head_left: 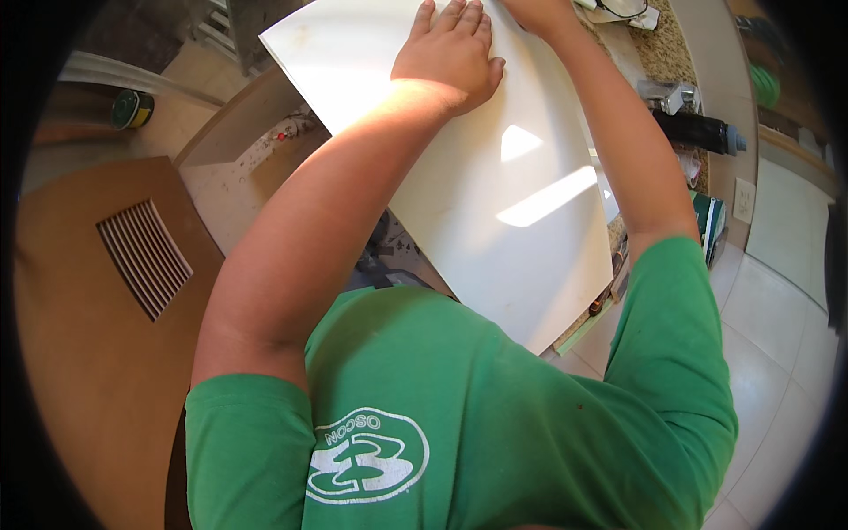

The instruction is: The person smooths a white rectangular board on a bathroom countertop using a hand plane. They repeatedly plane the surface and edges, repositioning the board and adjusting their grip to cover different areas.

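A large white panel (530, 274) stretches from the top of the view down to the front of my green shirt, with bright patches of light on it. My left hand (450, 57) lies flat on the panel's upper part, its fingers stretched out and the thumb apart. Beyond it, at the upper edge of the view, my right hand (536, 13) is at the panel's far right side. The frame cuts off its fingers, so their hold is hidden.
Along the right runs a speckled stone counter (667, 53) bearing a black cylinder with a grey cap (693, 132) and a dark green container (709, 225). A brown door with a slatted vent (146, 256) stands at left. Behind it sits a green can (132, 109).
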The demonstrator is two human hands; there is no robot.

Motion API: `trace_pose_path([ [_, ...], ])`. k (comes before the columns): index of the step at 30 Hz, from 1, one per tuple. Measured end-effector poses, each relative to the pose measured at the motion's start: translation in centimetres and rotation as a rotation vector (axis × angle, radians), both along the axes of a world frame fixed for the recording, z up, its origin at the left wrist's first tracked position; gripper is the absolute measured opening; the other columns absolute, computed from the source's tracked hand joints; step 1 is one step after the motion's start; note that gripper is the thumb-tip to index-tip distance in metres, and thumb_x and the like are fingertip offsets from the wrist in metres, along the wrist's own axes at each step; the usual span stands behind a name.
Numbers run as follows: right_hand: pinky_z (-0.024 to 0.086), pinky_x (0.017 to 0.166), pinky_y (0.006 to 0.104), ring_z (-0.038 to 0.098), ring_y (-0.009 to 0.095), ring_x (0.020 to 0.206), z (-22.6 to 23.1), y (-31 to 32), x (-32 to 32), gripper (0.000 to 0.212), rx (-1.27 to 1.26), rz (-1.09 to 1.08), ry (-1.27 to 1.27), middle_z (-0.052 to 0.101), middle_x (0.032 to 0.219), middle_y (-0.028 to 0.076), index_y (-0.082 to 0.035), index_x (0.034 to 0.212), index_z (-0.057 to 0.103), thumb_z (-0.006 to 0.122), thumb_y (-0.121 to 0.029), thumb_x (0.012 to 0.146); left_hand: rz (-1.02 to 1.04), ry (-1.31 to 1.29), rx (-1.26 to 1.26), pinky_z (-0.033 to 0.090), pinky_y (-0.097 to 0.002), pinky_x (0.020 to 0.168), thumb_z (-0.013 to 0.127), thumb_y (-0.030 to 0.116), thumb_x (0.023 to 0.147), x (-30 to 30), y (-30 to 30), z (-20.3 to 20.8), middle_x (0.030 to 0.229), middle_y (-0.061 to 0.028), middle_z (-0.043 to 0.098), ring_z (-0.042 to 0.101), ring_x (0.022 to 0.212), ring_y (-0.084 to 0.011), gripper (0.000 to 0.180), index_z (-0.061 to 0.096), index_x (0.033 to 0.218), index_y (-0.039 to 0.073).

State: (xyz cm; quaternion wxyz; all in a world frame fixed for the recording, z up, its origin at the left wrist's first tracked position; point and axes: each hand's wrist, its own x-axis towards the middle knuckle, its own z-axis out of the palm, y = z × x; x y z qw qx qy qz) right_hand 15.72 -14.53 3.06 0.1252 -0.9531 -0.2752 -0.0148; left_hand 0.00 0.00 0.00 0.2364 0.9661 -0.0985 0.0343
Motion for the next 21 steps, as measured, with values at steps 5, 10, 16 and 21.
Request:
trace_pose_path([
  [5,0.048,0.101,0.0438,0.06,0.039,0.115,-0.5,-3.0,-3.2,0.053,0.166,0.118,-0.225,0.064,0.118,0.024,0.002,0.124,0.062,0.073,-0.031,0.085,0.01,-0.061,0.013,0.016,-0.0481,0.128,0.048,0.043,0.102,0.1,0.0,0.1,0.163,-0.0177,0.04,0.029,0.155,-0.03,0.069,0.044,0.153,-0.003],
  [10,0.049,0.099,0.0431,0.062,0.037,0.112,0.4,-5.8,-7.1,0.045,0.102,-0.046,-0.08,0.066,0.117,0.021,-0.003,0.119,0.066,0.075,-0.031,0.085,0.013,-0.041,0.024,0.016,-0.0481,0.128,0.048,0.042,0.102,0.1,-0.1,0.1,0.163,-0.0175,0.039,0.029,0.155,-0.03,0.067,0.044,0.152,-0.003],
  [16,0.047,0.094,0.0381,0.061,0.029,0.108,-0.1,-9.7,-10.3,0.05,0.11,-0.065,-0.06,0.061,0.112,0.015,-0.005,0.131,0.063,0.076,-0.033,0.091,0.021,-0.048,0.048,0.016,-0.0469,0.129,0.048,0.043,0.102,0.0,-0.2,0.1,0.164,-0.0163,0.039,0.028,0.156,-0.0293,0.067,0.044,0.153,-0.001],
  [21,0.048,0.088,0.0365,0.059,0.03,0.097,0.2,-12.9,-13.9,0.045,0.117,-0.092,-0.048,0.058,0.105,0.014,-0.004,0.127,0.063,0.074,-0.031,0.093,0.037,-0.059,0.111,0.014,-0.0449,0.13,0.045,0.045,0.104,-0.2,-0.3,0.3,0.166,-0.0114,0.036,0.026,0.157,-0.0254,0.066,0.042,0.155,0.003],
])
